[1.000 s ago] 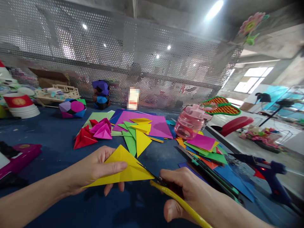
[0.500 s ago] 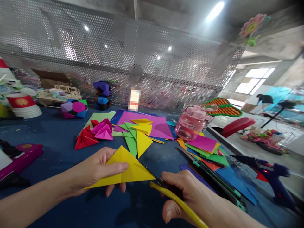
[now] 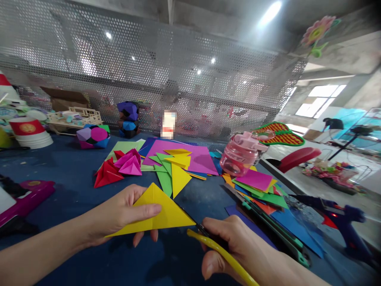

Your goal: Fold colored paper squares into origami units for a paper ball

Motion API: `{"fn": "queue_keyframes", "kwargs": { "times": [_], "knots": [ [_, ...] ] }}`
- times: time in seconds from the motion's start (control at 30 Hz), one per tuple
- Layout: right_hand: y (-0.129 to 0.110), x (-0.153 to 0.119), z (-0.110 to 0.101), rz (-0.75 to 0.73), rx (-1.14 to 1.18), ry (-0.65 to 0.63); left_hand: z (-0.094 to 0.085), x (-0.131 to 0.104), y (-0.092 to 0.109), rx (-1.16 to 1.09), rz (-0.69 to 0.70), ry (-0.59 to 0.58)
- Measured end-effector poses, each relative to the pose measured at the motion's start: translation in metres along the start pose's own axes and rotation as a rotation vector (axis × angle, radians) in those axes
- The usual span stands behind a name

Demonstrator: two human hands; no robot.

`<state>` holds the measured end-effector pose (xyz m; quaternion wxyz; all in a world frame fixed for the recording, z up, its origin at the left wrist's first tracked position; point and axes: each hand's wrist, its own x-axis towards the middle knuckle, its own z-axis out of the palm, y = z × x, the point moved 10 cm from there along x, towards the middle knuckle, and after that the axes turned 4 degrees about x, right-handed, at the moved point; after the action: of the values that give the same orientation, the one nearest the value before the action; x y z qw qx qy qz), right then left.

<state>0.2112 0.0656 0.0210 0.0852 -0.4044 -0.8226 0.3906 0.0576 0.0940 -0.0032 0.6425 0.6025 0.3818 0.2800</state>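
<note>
My left hand (image 3: 129, 212) pinches a folded yellow paper triangle (image 3: 165, 212), thumb on top and fingers beneath. A crease runs down from its peak. My right hand (image 3: 229, 246) is closed around scissors (image 3: 220, 248) with a curved yellow handle; a dark blade lies along the triangle's right sloping edge, and the other blade is mostly hidden. Just beyond the held paper, green folded pieces (image 3: 163, 180) and yellow folded pieces (image 3: 180, 178) lie on the table. To their left rest a red folded paper shape (image 3: 108, 174) and a pink one (image 3: 129, 162).
Purple paper sheets (image 3: 196, 155) lie behind. At right are a pink bottle (image 3: 238, 155), coloured paper scraps (image 3: 257, 180), a green-edged cutter (image 3: 268, 222) and a glue gun (image 3: 336, 216). A paper ball (image 3: 93, 137) and paper cups (image 3: 29, 133) stand left, before a perforated metal panel (image 3: 143, 71).
The scissors' yellow handle and my right thumb have shifted very slightly left. My left hand and the yellow triangle stay almost still.
</note>
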Motion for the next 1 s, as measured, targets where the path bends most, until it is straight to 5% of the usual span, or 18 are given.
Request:
{"fn": "queue_keyframes", "kwargs": {
  "times": [0.13,0.37,1.0],
  "knots": [
    [0.003,0.000,0.003,-0.021,0.054,-0.018,0.001,-0.001,0.000,-0.010,-0.003,-0.004],
    [-0.013,-0.006,-0.018,-0.052,-0.151,0.140,0.002,-0.001,0.000,-0.006,0.002,-0.008],
    [-0.017,-0.004,-0.013,-0.025,-0.236,0.057,0.004,-0.001,0.003,-0.030,0.022,-0.026]
  ]
}}
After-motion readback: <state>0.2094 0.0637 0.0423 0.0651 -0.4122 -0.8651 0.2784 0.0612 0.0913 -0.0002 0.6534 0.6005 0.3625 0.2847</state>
